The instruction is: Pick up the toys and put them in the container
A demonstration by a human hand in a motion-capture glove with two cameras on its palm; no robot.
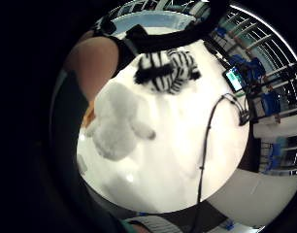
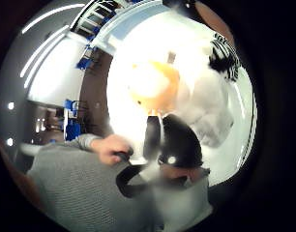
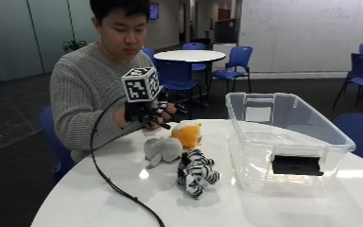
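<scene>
Right now the gloved right hand hovers above the tabletop, fingers loosely spread and holding nothing. Three toys cluster below it: a grey plush touching an orange one, and a zebra nearer the front edge. The clear container stands just beside them, apparently with no toys in it. Best to drop straight onto the grey plush, close round its body, and lift clear of the container's rim before releasing.
</scene>
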